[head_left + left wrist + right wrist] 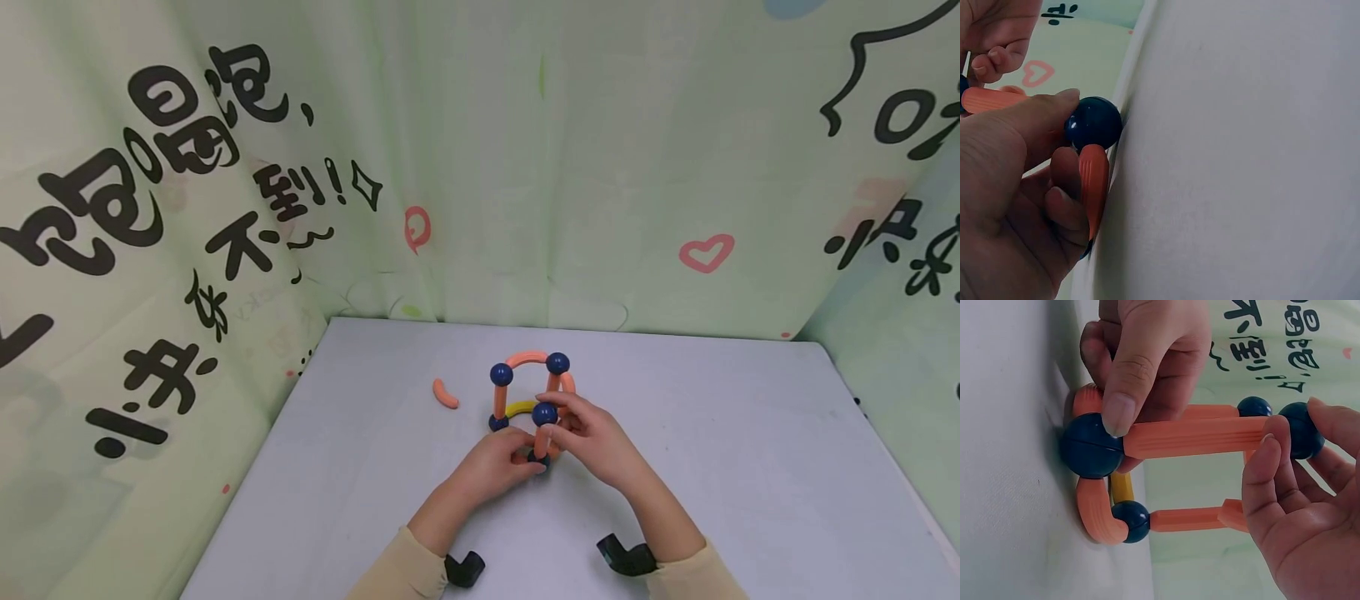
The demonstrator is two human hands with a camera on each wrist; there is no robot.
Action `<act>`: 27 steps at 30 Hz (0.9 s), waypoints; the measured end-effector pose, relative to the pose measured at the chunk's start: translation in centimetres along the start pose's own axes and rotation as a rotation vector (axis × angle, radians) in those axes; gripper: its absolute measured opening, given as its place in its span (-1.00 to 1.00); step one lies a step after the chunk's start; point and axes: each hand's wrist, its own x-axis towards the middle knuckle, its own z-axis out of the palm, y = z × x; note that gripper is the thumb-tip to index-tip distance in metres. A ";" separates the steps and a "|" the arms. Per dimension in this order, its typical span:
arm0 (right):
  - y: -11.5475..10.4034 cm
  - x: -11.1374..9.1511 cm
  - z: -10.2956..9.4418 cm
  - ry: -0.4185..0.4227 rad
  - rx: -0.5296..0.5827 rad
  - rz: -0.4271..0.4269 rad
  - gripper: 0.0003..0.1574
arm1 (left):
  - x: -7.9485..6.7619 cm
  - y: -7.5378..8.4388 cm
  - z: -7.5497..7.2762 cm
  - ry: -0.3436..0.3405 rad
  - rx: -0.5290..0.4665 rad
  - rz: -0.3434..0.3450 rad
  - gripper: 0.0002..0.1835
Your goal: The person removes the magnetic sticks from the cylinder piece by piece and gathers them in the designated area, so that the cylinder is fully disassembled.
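A frame of blue balls joined by orange magnetic rods stands on the table, with a yellow curved rod (521, 408) low at its far side. My left hand (491, 467) holds the near bottom blue ball (1091, 445), thumb pressed on top of it. Above, my right hand (596, 437) pinches the near upper blue ball (544, 414) between thumb and fingers. An upright orange rod (1194, 437) joins these two balls. At the back, a curved orange rod (527, 357) bridges two upper balls. The rods behind my right hand are partly hidden.
A loose curved orange rod (446, 393) lies on the white table (360, 467), left of the frame. Printed curtains (480, 167) hang behind the table and at both sides. A black wrist mount (626, 556) sits at each sleeve.
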 end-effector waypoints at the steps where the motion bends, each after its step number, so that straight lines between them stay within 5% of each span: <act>1: 0.0 0.0 0.0 -0.002 -0.003 -0.002 -0.40 | 0.0 0.0 0.0 -0.003 0.009 -0.005 -0.77; 14: 0.2 0.0 0.0 0.002 0.022 0.023 -0.47 | 0.0 -0.3 0.2 0.015 0.044 0.020 -0.71; 27: 0.2 0.0 0.4 -0.018 0.012 0.036 -0.47 | -0.1 0.0 0.1 -0.011 -0.043 -0.033 -0.80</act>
